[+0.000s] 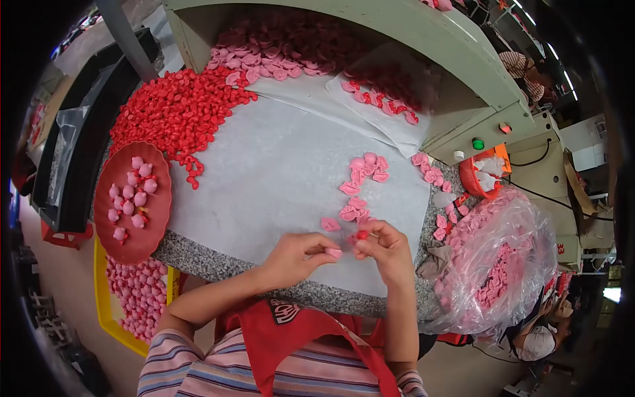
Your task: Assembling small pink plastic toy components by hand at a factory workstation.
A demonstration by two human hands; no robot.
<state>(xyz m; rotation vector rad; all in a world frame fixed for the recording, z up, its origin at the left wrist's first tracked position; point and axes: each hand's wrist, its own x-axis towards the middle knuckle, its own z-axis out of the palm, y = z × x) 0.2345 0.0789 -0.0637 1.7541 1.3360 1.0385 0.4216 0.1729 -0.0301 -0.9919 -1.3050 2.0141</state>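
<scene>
Over the near edge of the white sheet (278, 159), my left hand (294, 257) is closed, pinching a small pink piece (333, 253) between thumb and fingertips. Just right of it, my right hand (387, 250) is closed on a small red piece (362, 235), with some pink showing beside it at the fingertips. The two hands are apart. A loose pink cup-shaped piece (329, 224) lies just beyond them. Several more pink cup-shaped pieces (364, 172) form a broken curve farther up the sheet.
A heap of red pieces (185, 109) lies left; below it stands a red dish (104, 221) holding pink balls. A yellow crate (100, 308) sits lower left. Right are a clear bag of pink pieces (522, 258) and a red basket (469, 177). A pale green machine (423, 23) arches behind.
</scene>
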